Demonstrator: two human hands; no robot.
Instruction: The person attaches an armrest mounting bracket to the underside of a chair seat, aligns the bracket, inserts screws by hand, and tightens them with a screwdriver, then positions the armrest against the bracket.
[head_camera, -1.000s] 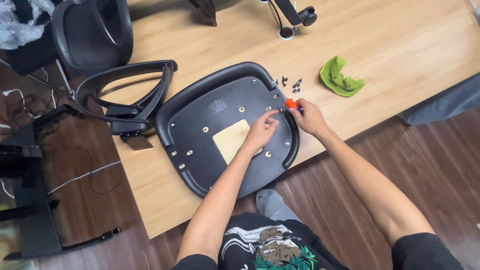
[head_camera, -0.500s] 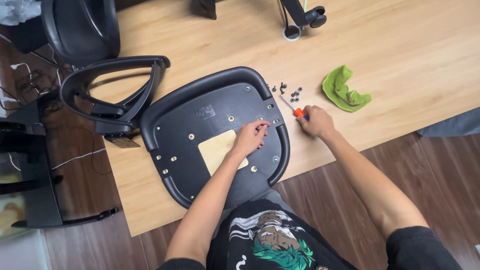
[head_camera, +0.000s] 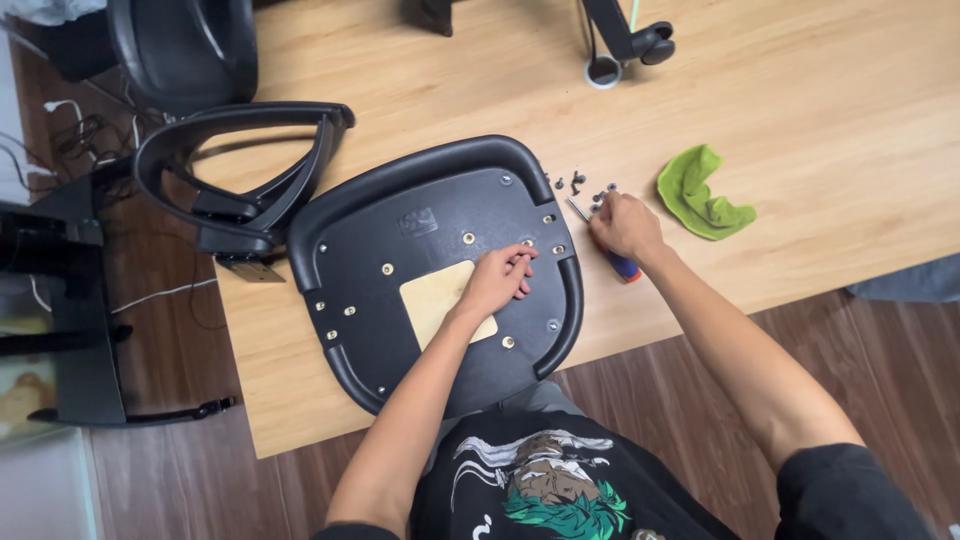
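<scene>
Wooden tabletop (head_camera: 800, 90) fills most of the head view, with dark floorboards below it and a black armrest (head_camera: 240, 170) hanging over its left edge. On the table, near its front edge, lies a black chair seat (head_camera: 400, 270) upside down, its underside dotted with brass screw holes and a pale square patch at the middle. The left hand (head_camera: 497, 280) rests flat on that underside, fingers (head_camera: 520, 265) spread and open, holding nothing. Just beside the seat's right rim, the right hand (head_camera: 625, 225) is closed around a screwdriver (head_camera: 615, 258), whose orange and blue handle sticks out under the palm while the metal shaft points up-left. A small cluster of dark screws (head_camera: 585, 185) sits on the table touching or just beside the fingertips of that hand. A crumpled green cloth (head_camera: 700, 195) lies near, to the right. Part of a black stand (head_camera: 630, 35) shows at the table's far edge.
</scene>
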